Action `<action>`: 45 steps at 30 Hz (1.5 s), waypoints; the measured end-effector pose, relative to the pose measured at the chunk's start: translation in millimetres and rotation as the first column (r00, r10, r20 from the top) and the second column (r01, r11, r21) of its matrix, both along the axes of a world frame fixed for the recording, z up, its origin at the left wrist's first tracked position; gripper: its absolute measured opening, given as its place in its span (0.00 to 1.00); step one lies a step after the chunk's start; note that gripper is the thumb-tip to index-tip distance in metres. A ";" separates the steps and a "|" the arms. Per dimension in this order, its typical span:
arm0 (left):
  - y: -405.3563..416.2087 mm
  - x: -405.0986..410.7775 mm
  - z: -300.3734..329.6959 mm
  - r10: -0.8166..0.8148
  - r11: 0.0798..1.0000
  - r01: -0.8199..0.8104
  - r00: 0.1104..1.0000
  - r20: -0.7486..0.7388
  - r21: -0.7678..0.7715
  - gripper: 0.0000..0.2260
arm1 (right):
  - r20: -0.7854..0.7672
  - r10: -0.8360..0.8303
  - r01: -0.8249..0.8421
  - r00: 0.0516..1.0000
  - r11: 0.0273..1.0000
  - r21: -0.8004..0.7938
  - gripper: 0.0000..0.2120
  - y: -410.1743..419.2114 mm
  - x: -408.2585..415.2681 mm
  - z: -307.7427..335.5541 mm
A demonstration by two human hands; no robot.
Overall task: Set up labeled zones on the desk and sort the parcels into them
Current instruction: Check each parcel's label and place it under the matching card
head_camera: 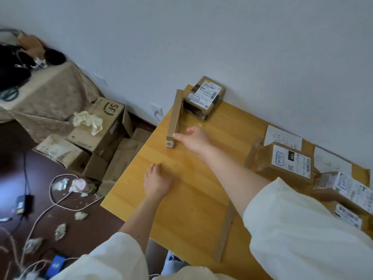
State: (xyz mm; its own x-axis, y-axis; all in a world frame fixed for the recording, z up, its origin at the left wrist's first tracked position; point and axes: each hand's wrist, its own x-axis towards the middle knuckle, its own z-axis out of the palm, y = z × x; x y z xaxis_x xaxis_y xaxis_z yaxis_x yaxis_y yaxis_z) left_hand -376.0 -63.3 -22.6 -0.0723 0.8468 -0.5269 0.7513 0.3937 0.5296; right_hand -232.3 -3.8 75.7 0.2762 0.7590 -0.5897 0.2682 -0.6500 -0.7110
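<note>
At the yellow wooden counter's [193,178] far left edge, the right hand's [194,139] loosely spread fingertips touch a long slim brown cardboard parcel [175,118]; the left hand [157,181] rests flat.

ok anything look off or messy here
Yes. Crumpled paper scraps litter the floor left of the desk, and more wadding sits on the floor boxes. On the desk, the long box lies slanted, partly over the desk's left edge.

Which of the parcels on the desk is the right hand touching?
The long thin box at the desk's far left edge. The right hand's fingertips meet its near end; the squarer labelled parcels sit apart from both hands.
</note>
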 end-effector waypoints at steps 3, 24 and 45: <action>-2.2 -6.9 -6.7 -0.071 0.997 0.071 0.997 -0.002 -0.009 0.31 | 0.057 0.020 -0.021 0.998 1.000 0.008 0.38 19.6 -18.7 -5.8; -2.4 -10.0 -5.5 -0.171 0.984 0.171 0.985 -0.005 -0.050 0.33 | -0.130 -0.251 0.257 0.959 0.966 0.031 0.09 -15.9 -1.5 -32.4; -62.4 69.9 56.9 0.228 0.967 -0.104 0.767 0.600 -0.234 0.18 | -0.622 -0.530 0.643 0.577 0.764 -0.055 0.07 -195.6 99.9 4.4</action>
State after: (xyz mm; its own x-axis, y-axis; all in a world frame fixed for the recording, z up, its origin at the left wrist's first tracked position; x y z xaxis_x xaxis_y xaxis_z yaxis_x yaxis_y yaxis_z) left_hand -306.1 -125.6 34.3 0.1900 0.7404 -0.6447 0.1992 0.6140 0.7638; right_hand -132.5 -199.4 80.1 0.3498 0.6505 -0.6741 -0.6218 -0.3771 -0.6865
